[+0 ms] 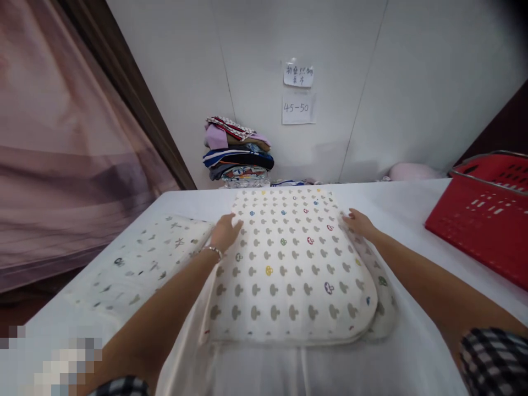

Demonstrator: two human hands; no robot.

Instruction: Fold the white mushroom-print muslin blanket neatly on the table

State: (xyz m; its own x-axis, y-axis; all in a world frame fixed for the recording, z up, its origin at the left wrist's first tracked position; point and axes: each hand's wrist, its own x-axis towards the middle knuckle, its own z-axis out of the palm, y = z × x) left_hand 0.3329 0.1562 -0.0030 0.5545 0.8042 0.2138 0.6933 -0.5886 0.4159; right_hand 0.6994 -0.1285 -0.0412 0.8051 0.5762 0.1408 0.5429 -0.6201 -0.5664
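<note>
A white pillow (289, 264) printed with small mushroom shapes lies flat on the white table (412, 220) in front of me. My left hand (225, 231) rests on the pillow's left edge, fingers spread, with a thin bracelet on the wrist. My right hand (358, 223) lies flat on the pillow's far right edge. Neither hand grips anything. Under the pillow's right side a second patterned layer (381, 297) shows.
Another patterned cushion (140, 264) lies at the left of the table. A red plastic basket (482, 220) stands at the right. Folded clothes (237, 154) are stacked against the far wall under two paper notes (297, 93). A pink curtain (61, 154) hangs left.
</note>
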